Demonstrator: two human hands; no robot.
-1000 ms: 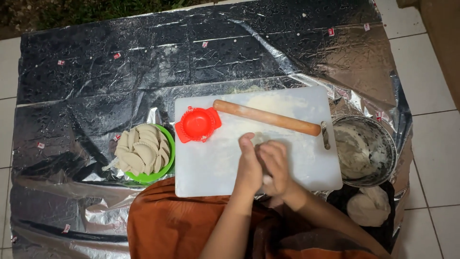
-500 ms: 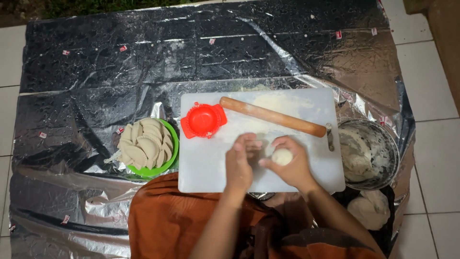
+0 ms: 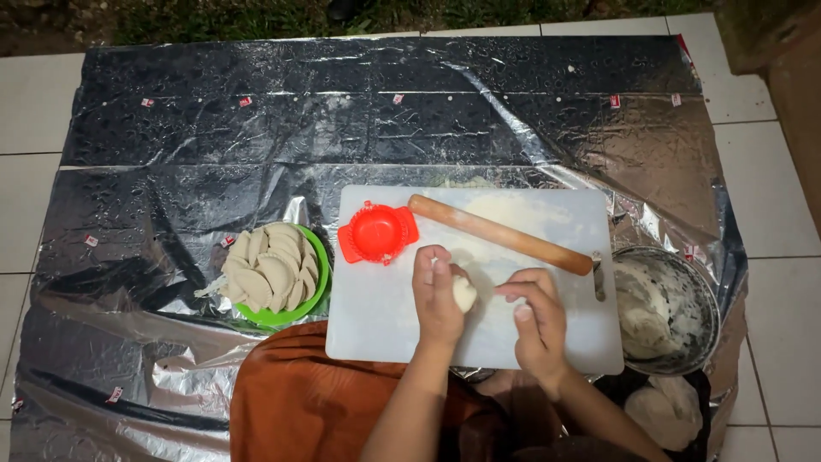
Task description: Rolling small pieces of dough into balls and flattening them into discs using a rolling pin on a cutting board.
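Note:
My left hand [image 3: 437, 295] holds a small pale dough ball [image 3: 464, 293] against the white cutting board [image 3: 376, 308], fingers curled round it. My right hand [image 3: 534, 321] rests on the board just right of the ball, fingers bent, nothing in it. A wooden rolling pin [image 3: 500, 234] lies slantwise across the floured top of the board. A red round dumpling press [image 3: 378, 233] sits at the board's top left corner.
A green plate [image 3: 318, 287] piled with several folded dumplings [image 3: 269, 267] stands left of the board. A metal bowl [image 3: 710, 304] with dough residue is at the right, a dough lump [image 3: 663, 409] below it. Silver foil sheet [image 3: 256, 137] covers the tiled floor.
The dough ball has passed from my right hand to my left. My right hand has drawn away to the right and settled on the board.

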